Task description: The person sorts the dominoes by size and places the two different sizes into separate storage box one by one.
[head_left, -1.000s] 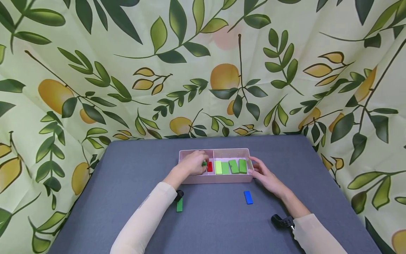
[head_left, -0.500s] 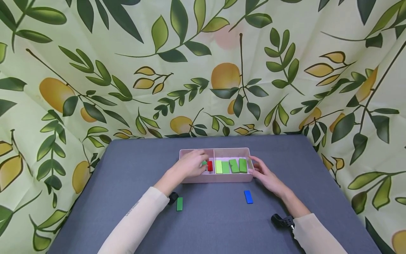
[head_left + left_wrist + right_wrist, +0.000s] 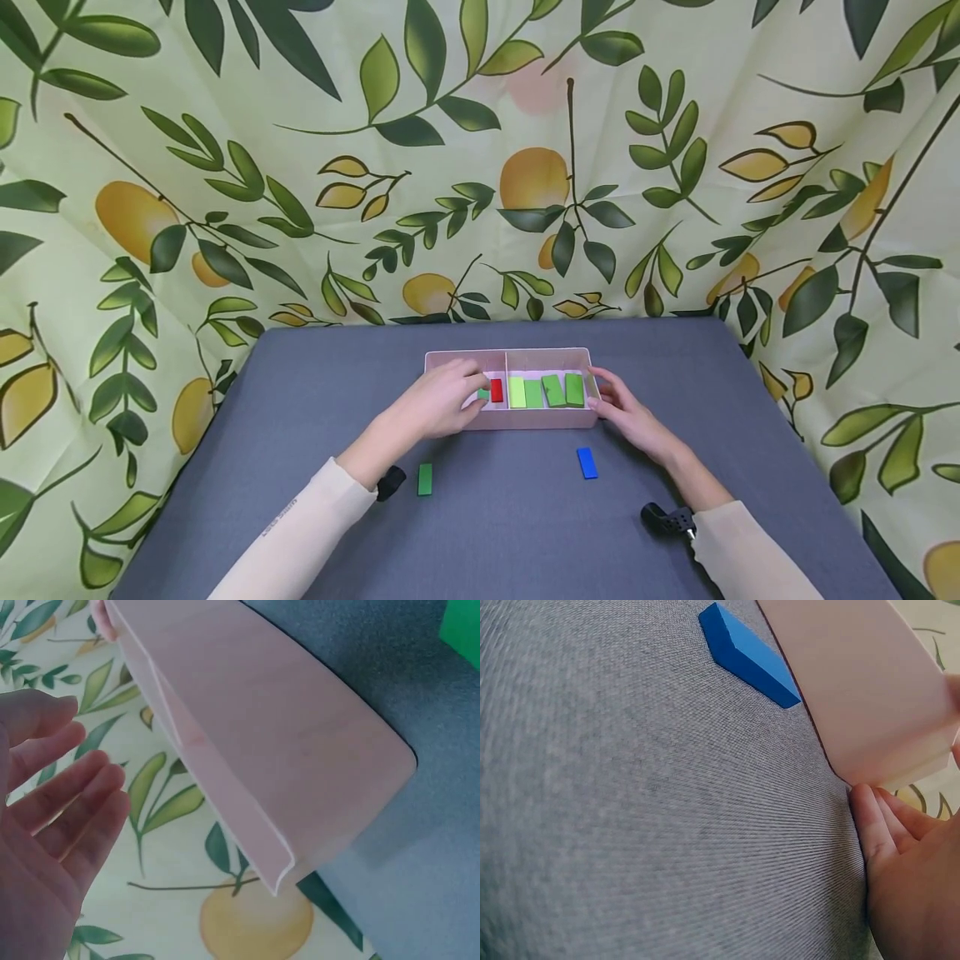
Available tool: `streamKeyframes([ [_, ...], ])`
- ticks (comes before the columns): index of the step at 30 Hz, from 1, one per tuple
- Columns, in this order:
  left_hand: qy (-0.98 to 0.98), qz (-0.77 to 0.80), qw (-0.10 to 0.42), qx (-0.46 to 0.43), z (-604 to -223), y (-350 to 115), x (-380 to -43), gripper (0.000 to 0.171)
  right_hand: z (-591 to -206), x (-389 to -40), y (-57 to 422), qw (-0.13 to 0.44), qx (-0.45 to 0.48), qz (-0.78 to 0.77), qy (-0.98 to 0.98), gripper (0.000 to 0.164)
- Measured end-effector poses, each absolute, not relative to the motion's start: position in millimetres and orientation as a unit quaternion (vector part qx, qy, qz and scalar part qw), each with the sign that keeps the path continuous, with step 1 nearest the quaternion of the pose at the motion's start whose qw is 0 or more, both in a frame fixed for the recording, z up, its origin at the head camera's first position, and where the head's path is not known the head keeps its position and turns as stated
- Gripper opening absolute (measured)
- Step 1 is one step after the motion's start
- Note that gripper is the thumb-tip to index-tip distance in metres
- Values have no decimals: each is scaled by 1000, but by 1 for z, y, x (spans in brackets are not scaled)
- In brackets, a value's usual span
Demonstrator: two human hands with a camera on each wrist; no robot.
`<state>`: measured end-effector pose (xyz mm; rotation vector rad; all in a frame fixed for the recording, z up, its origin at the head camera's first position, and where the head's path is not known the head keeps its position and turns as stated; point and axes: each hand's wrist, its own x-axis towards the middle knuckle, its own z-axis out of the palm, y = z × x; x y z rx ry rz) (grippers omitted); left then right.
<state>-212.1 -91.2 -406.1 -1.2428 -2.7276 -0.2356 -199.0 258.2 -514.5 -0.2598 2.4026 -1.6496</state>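
A pink box with two compartments stands on the table. My left hand hovers over its front left rim, fingers loosely spread and nothing between them; the left wrist view shows this hand apart from the box wall. Just past the fingertips, a green block and a red block lie in the left compartment, the green one partly hidden. The right compartment holds several light and mid-green blocks. My right hand holds the box's right end, thumb and fingers at the corner.
A dark green block lies on the table in front of the box, left of centre. A blue block lies nearer the right hand, in front of the box. A leaf-patterned cloth hangs behind the grey-blue table.
My left hand has drawn back from the left compartment toward the front left, leaving the green block beside the red one. The right hand stays at the box's end.
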Motion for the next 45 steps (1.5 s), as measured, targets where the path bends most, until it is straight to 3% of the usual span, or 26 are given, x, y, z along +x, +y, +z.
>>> streamKeyframes([
  [18, -888, -81, 117, -437, -402, -120, -182, 18, -512, -203, 259, 109, -93, -559, 817, 66],
  [45, -914, -102, 78, -385, -450, -160, -145, 21, -520, -201, 259, 100, -111, -562, 813, 64],
])
